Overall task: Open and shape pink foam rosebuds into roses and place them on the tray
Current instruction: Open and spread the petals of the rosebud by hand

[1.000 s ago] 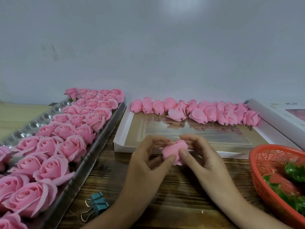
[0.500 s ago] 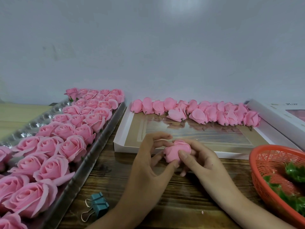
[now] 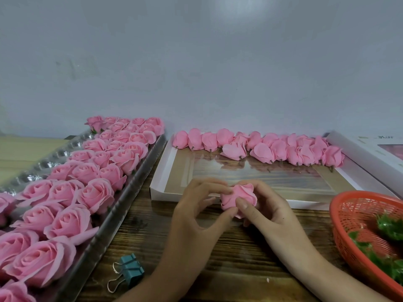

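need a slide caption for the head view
A rosebud pinched between left hand and right hand; tray of roses at left, row of buds behind

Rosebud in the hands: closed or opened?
Partly opened: the rosebud shows outer petals flaring from a tight centre, less spread than the roses on the tray.

One tray [image 3: 102, 238], one basket [image 3: 334, 225], one clip [image 3: 130, 270]

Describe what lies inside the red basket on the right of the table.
The red basket holds green leafy pieces, bunched toward its right side, with bare mesh showing on the left. The basket runs past the picture's edge, and the leaves hide anything beneath them.
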